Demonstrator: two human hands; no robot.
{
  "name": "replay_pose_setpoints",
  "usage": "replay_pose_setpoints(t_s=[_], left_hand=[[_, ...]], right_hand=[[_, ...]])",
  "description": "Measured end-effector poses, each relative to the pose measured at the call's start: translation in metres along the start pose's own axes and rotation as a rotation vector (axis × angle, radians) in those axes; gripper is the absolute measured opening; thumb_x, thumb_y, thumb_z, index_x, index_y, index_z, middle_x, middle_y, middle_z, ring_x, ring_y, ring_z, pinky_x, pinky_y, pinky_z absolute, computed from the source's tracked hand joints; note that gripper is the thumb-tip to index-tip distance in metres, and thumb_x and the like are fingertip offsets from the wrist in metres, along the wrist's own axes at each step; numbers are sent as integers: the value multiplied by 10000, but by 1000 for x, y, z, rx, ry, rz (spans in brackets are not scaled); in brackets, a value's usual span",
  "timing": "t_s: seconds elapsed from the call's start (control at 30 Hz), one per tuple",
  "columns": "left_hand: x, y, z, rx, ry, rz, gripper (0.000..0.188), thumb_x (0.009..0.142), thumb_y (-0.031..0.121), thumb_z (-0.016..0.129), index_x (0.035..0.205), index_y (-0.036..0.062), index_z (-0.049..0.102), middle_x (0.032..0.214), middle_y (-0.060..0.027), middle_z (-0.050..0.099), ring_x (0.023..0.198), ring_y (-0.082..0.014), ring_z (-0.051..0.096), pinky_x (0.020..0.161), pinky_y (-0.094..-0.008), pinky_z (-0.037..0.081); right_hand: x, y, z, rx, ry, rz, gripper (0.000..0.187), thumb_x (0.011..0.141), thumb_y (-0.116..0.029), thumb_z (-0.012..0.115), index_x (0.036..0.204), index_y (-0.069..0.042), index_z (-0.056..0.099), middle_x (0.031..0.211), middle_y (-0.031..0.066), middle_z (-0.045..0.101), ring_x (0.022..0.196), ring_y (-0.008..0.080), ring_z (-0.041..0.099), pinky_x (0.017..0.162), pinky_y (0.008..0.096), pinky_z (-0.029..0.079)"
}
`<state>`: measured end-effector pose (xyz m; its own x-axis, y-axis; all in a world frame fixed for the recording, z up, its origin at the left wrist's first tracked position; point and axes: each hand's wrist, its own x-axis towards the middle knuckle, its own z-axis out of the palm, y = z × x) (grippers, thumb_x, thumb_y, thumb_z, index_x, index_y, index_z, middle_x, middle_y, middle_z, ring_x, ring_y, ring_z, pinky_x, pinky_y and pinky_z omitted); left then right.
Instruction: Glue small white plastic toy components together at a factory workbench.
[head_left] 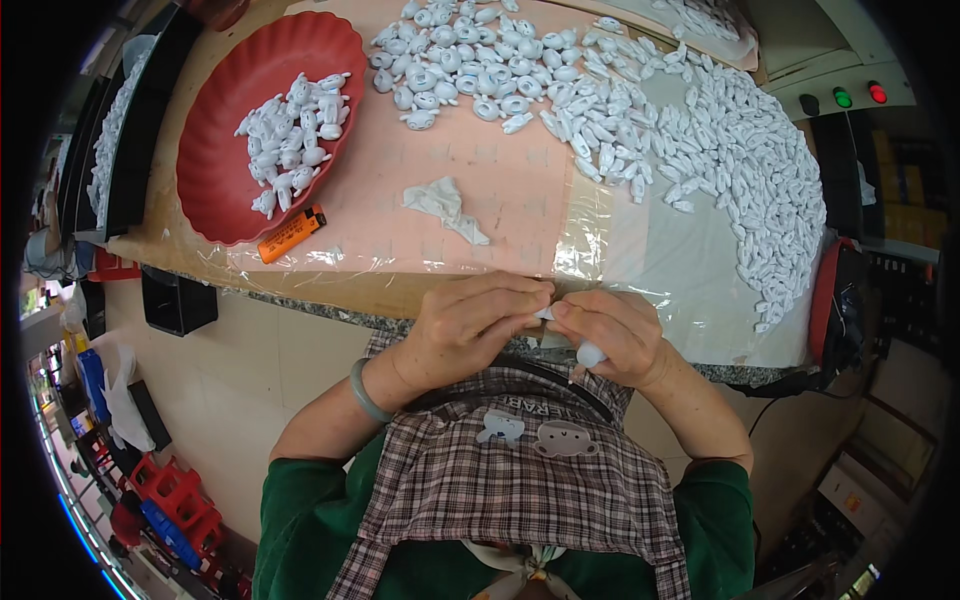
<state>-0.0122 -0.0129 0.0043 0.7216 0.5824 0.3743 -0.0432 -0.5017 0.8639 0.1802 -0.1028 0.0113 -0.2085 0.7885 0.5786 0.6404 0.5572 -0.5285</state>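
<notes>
At the table's near edge my two hands meet, fingertips almost touching. My left hand point(478, 322) pinches a small white piece point(545, 313), and most of it is hidden by the fingers. My right hand point(615, 335) is closed at the other side of that piece. Below its fingers pokes out a rounded white end point(591, 354); whether it belongs to the same piece cannot be made out. Beyond the hands a crumpled white tissue point(447, 208) lies on the pink sheet point(480, 160). Further left, small white animal figures point(290, 140) sit heaped in a red scalloped bowl point(215, 150).
An orange lighter-like object point(292, 235) lies beside the bowl. White rounded figure parts point(470, 60) spread across the far middle. Many slim white parts point(720, 150) cover the right side. Green and red buttons point(860, 95) sit on a machine at far right. A black bin point(178, 300) stands lower left.
</notes>
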Motion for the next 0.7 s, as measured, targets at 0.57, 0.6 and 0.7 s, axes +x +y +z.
replay_pose_setpoints(t_s=[0.57, 0.6, 0.7], left_hand=[[-1, -1, 1, -3, 2, 6, 207, 733, -88, 708, 928, -25, 681, 995, -167, 709, 936, -270, 704, 786, -311, 582], [-1, -2, 1, -12, 2, 6, 205, 734, -93, 705, 926, -27, 680, 996, -169, 709, 939, -272, 704, 787, -311, 581], [-2, -2, 0, -16, -5, -4, 206, 736, -101, 699, 927, -27, 680, 996, -172, 708, 944, -275, 703, 788, -310, 580]], right_hand=[[-1, -1, 0, -21, -3, -10, 228, 701, -37, 785, 904, 0, 688, 814, 110, 669, 626, 215, 660, 504, 286, 518], [-1, -1, 0, -22, -8, -10, 230, 699, -38, 785, 903, 0, 686, 812, 110, 668, 623, 217, 660, 503, 287, 518], [-1, 0, 1, -27, -5, -12, 233, 696, -38, 786, 902, -2, 684, 810, 112, 668, 621, 221, 661, 505, 289, 522]])
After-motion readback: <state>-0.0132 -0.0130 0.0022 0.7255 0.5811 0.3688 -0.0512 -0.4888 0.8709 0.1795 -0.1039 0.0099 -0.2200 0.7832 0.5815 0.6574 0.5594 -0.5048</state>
